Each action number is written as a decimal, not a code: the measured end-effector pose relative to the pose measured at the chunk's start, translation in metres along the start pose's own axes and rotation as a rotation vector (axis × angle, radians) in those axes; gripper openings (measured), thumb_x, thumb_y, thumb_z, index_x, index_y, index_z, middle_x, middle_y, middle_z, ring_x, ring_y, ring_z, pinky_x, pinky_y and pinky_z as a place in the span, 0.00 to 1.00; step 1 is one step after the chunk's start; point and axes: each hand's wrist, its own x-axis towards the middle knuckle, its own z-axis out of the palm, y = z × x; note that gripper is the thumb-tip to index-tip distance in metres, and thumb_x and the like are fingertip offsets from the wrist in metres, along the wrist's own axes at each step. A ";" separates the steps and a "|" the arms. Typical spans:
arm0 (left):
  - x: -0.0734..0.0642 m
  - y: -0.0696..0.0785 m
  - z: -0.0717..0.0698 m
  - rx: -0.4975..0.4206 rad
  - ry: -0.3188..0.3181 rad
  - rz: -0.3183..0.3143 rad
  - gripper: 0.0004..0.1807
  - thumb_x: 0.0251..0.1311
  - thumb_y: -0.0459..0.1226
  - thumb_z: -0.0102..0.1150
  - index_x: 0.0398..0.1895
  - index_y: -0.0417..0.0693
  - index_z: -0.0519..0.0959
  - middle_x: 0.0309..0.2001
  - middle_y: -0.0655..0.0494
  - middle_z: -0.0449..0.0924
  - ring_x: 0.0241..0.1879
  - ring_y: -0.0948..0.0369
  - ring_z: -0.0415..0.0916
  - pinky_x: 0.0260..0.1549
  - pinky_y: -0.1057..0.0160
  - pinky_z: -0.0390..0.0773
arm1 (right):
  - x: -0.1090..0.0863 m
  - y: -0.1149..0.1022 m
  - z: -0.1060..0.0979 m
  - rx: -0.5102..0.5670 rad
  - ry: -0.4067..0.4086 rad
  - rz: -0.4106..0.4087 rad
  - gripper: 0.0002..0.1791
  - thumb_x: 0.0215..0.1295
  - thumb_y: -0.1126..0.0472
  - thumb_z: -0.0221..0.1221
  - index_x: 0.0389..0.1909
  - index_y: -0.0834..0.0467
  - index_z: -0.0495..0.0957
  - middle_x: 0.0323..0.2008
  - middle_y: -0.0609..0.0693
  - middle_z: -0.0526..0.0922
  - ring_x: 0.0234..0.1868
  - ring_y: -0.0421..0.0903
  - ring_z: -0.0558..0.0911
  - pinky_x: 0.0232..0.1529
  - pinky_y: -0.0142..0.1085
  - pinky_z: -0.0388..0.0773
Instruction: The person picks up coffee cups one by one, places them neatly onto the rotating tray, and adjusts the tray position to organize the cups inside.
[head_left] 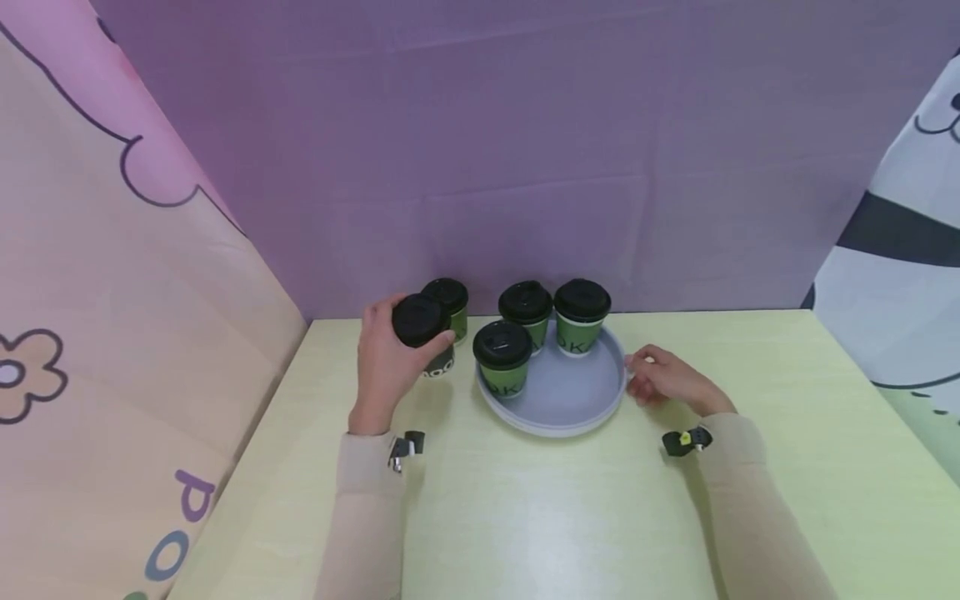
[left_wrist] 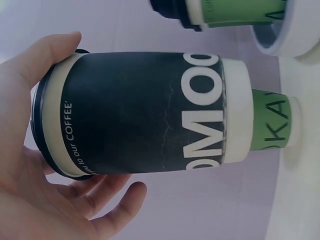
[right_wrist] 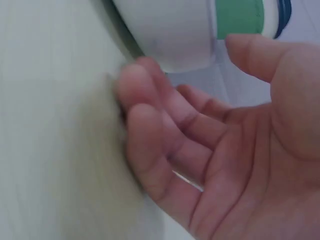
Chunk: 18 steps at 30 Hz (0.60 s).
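Near-black cup [left_wrist: 142,112]: bold white letters, "MOO" legible, low on the side; smaller line with "our COFFEE" higher up; pale bands above and below, black lid [head_left: 417,320], faint crease. Left hand [head_left: 386,358] grips it near the lid, fingers curled round, raised off the table [head_left: 555,517], beyond the grey tray [head_left: 573,396] at its 9-to-10 o'clock. Green cup [head_left: 459,327] behind it, 1 o'clock. On tray: front cup [head_left: 504,381] at 9, middle cup [head_left: 537,335] at 11, far cup [head_left: 577,335] at 1. Right hand [head_left: 671,379] at tray's 3 o'clock, fingers loosely bent; contact with it unclear.
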 end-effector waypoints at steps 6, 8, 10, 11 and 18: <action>-0.003 0.007 -0.007 -0.015 0.016 0.047 0.49 0.46 0.60 0.78 0.70 0.51 0.69 0.64 0.45 0.68 0.63 0.47 0.71 0.63 0.42 0.71 | 0.008 -0.001 0.008 -0.011 0.071 0.007 0.26 0.82 0.45 0.44 0.58 0.66 0.66 0.33 0.53 0.82 0.30 0.43 0.81 0.31 0.35 0.80; -0.003 0.009 -0.008 -0.017 0.020 0.057 0.49 0.46 0.61 0.78 0.69 0.51 0.70 0.63 0.46 0.68 0.63 0.48 0.71 0.63 0.43 0.71 | 0.009 -0.002 0.010 -0.010 0.074 0.005 0.27 0.83 0.44 0.42 0.57 0.67 0.66 0.32 0.53 0.80 0.29 0.43 0.81 0.31 0.36 0.80; -0.004 0.010 -0.009 -0.017 0.020 0.066 0.49 0.45 0.62 0.78 0.69 0.52 0.70 0.63 0.46 0.68 0.63 0.48 0.71 0.63 0.44 0.71 | 0.010 -0.003 0.012 -0.008 0.072 0.004 0.26 0.83 0.45 0.41 0.56 0.67 0.67 0.31 0.53 0.79 0.29 0.43 0.80 0.30 0.36 0.79; -0.004 0.010 -0.010 -0.017 0.021 0.069 0.49 0.45 0.62 0.78 0.68 0.52 0.70 0.63 0.46 0.68 0.63 0.49 0.71 0.63 0.44 0.71 | 0.010 -0.003 0.012 -0.008 0.071 0.007 0.26 0.83 0.45 0.41 0.56 0.67 0.67 0.31 0.53 0.79 0.29 0.43 0.80 0.30 0.36 0.79; -0.004 0.009 -0.010 -0.017 0.012 0.096 0.49 0.44 0.62 0.78 0.68 0.52 0.70 0.62 0.48 0.70 0.61 0.51 0.72 0.61 0.44 0.72 | 0.006 -0.006 0.012 -0.002 0.031 0.015 0.23 0.84 0.50 0.40 0.56 0.68 0.68 0.33 0.54 0.81 0.29 0.44 0.80 0.30 0.36 0.79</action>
